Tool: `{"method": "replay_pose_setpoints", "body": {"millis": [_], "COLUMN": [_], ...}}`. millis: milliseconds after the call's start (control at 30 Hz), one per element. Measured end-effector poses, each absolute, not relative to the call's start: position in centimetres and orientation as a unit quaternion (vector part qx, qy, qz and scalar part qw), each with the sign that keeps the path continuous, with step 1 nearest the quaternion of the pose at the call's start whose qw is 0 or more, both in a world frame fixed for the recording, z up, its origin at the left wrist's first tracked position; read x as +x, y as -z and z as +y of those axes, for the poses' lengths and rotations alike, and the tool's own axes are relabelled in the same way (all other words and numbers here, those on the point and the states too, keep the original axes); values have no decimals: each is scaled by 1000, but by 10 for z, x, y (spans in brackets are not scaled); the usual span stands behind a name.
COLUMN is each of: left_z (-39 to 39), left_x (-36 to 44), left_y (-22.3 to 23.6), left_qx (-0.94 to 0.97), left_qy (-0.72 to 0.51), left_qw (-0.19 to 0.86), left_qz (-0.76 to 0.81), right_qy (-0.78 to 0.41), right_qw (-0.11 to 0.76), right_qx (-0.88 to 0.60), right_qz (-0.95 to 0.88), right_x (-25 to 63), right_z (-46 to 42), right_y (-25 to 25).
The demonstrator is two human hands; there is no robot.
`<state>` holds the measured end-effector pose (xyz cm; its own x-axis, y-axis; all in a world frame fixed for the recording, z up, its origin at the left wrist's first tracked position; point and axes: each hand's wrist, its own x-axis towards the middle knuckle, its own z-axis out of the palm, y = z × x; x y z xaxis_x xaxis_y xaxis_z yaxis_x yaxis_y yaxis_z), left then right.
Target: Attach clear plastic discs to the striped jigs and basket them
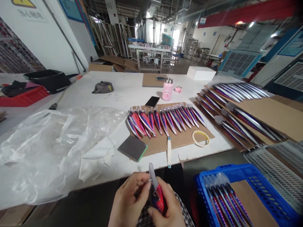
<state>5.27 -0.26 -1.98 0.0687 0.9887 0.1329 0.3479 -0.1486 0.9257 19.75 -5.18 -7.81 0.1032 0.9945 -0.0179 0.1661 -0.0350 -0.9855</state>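
1. held piece: a fish-shaped lure (159,200), red and dark blue, held off the near edge of the white table (125,90), its clear lip (152,175) pointing up and away.
2. right hand (169,205): fingers and thumb closed around the lure's body from the right; grip firm-looking, thumb on the near side.
3. left hand (132,198): thumb and forefinger pinching a small shiny bit (150,180) beside the base of the lip; cannot tell whether the bit is part of the lure.
4. table, near middle: row of similar lures (163,121) lying side by side on a cardboard sheet (157,145), some overlapping at the left end.
5. around that sheet: dark pad (132,148) with green edge at its near left corner; white-handled tool (169,153) across its near edge; roll of tape (201,145) flat at the right.
6. left side: crumpled clear plastic (52,145) over the table.
7. beyond the row: dark phone (152,101), upright pink bottle (167,90), small pink cup-like piece (178,89) to its right.
8. right side: layered cardboard (281,116) with more lures between and on top.
9. near right, below table level: blue basket (266,195) holding several lures (227,201) on cardboard.
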Motion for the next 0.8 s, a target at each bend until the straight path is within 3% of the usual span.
{"method": "replay_pose_setpoints", "body": {"millis": [533,667,800], "left_z": [6,4,5], "left_x": [38,38,41], "left_y": [25,22,13], "left_qx": [592,627,705], "left_qy": [-405,-418,-420], "left_qw": [504,460,334], "left_qz": [481,470,464], "right_qy": [-446,-438,-416], "right_qw": [436,437,436], "right_qx": [-586,-580,-583], "right_qz": [-517,-529,-545], "right_x": [202,202,203], "right_z": [-50,-49,-49], "right_y": [59,58,60]}}
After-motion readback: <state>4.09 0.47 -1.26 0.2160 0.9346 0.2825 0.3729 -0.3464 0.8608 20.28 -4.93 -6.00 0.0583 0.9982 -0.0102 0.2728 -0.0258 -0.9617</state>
